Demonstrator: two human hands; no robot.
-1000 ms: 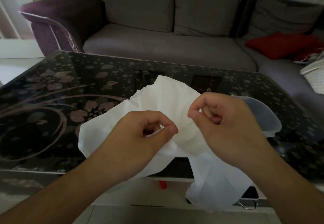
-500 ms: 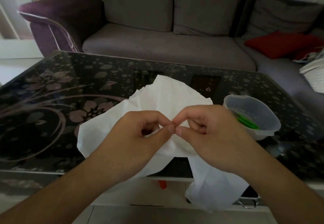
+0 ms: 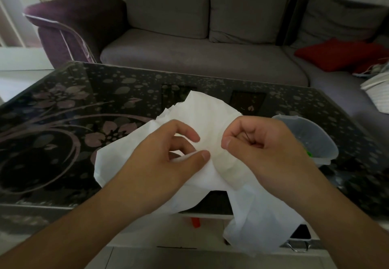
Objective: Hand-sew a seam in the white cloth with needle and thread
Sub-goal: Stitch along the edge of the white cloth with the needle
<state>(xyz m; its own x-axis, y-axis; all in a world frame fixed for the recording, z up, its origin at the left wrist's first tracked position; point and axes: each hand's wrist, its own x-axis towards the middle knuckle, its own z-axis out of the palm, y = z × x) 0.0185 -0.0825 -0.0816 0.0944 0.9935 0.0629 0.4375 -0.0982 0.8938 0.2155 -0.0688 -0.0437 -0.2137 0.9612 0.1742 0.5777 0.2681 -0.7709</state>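
White cloth (image 3: 208, 119) crumpled, draped off table edge (needle unseen).

We find no readable text, label, brand, number or sign on anything in view here.

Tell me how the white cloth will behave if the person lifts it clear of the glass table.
The white cloth is probably floppy: it bunches between the left hand and right hand and droops over the glass table edge. It looks thin and light, so it would likely sag from wherever it is pinched. It may slide easily on the smooth top.
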